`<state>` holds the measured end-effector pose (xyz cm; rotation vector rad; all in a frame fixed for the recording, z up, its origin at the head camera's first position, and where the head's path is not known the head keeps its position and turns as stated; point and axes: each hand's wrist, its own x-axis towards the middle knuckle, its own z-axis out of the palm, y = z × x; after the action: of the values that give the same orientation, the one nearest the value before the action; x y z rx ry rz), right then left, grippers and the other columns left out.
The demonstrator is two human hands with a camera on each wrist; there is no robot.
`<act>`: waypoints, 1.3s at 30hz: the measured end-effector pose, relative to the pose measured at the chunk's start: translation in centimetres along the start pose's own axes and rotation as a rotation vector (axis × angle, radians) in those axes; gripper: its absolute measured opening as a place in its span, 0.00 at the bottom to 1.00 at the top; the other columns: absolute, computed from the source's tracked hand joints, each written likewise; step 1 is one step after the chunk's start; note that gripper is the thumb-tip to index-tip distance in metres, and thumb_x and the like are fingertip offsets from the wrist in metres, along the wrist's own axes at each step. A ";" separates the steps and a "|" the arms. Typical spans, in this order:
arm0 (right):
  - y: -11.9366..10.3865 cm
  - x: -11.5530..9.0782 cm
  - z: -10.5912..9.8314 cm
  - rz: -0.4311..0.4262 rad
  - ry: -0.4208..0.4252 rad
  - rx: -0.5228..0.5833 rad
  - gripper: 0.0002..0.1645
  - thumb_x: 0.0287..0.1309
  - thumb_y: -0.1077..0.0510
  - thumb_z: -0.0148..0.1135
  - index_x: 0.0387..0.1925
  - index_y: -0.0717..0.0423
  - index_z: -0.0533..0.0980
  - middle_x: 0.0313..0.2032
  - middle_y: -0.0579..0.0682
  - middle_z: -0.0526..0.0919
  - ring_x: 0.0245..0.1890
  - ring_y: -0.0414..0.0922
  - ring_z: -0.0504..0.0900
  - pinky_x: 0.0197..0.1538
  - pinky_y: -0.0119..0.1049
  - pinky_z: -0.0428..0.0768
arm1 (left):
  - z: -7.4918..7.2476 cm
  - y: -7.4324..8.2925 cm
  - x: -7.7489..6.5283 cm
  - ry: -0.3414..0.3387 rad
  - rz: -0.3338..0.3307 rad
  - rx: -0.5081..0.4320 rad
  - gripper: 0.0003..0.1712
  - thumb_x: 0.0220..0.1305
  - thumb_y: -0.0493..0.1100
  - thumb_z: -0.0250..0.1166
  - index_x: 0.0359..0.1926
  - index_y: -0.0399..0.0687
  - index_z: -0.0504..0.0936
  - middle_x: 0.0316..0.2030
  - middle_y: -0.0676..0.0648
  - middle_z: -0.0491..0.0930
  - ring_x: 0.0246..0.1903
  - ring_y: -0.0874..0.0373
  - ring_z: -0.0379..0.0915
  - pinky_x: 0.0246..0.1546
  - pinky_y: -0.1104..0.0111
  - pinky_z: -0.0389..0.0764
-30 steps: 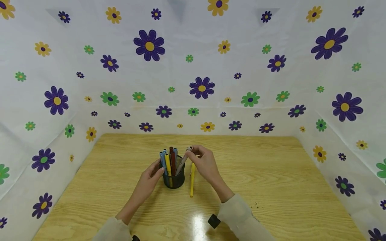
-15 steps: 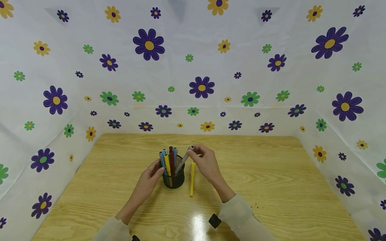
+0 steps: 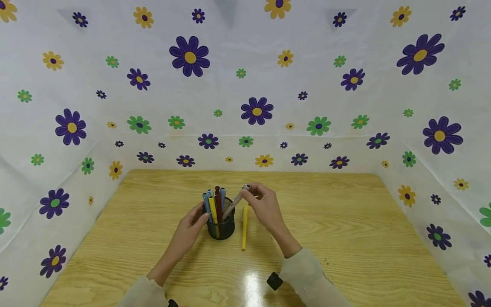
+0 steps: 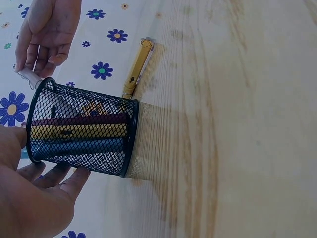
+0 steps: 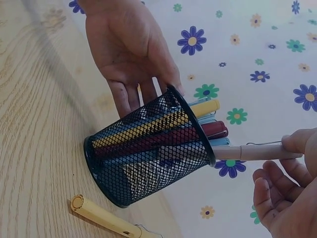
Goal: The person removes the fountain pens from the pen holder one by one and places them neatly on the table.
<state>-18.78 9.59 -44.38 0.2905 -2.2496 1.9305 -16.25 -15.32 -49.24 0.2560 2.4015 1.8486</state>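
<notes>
A black mesh pen cup point(image 3: 221, 230) stands upright on the table, and my left hand point(image 3: 188, 230) holds its left side, thumb near the rim. Inside lean light blue pens point(image 3: 207, 204), a yellow pen point(image 3: 213, 208) and a dark red pen point(image 5: 203, 133). My right hand point(image 3: 265, 208) pinches the upper end of a grey pen point(image 3: 232, 206) between thumb and finger. That pen slants to the right over the rim, its lower part still within the cup, as the right wrist view shows. Another yellow pen point(image 3: 244, 230) lies on the table just right of the cup.
The wood-grain table point(image 3: 345, 221) is walled at the back and both sides by a white flower-print cloth point(image 3: 287, 85). Small dark specks point(image 3: 326, 260) lie right of the right forearm. A black wrist device point(image 3: 274, 281) sits by the right sleeve.
My right hand has shifted slightly to the right with the grey pen, which leans a little more outward. The left hand and the cup have stayed put.
</notes>
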 end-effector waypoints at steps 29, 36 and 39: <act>-0.4 -0.1 -1.5 0.063 0.048 0.093 0.14 0.71 0.56 0.66 0.47 0.64 0.84 0.41 0.57 0.86 0.41 0.47 0.83 0.44 0.39 0.84 | -0.1 -0.2 0.2 -0.007 -0.005 -0.013 0.36 0.81 0.53 0.56 0.80 0.42 0.59 0.73 0.34 0.65 0.72 0.40 0.62 0.71 0.46 0.65; -0.3 -0.1 -2.1 0.063 0.074 0.132 0.14 0.71 0.56 0.66 0.46 0.66 0.83 0.38 0.56 0.86 0.39 0.45 0.82 0.41 0.34 0.82 | -0.1 -0.2 0.2 0.004 -0.008 0.005 0.36 0.81 0.53 0.56 0.80 0.42 0.59 0.73 0.34 0.65 0.72 0.40 0.63 0.70 0.46 0.67; -0.4 -0.1 -2.4 0.072 0.100 0.152 0.15 0.71 0.56 0.66 0.47 0.67 0.83 0.38 0.55 0.86 0.40 0.48 0.83 0.40 0.34 0.83 | -0.1 -0.1 0.2 0.007 -0.006 0.001 0.36 0.81 0.52 0.56 0.80 0.41 0.59 0.73 0.34 0.65 0.71 0.40 0.64 0.69 0.45 0.68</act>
<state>-18.62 11.87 -43.70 0.1300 -2.0830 2.1070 -16.44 -15.41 -49.30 0.2431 2.4051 1.8493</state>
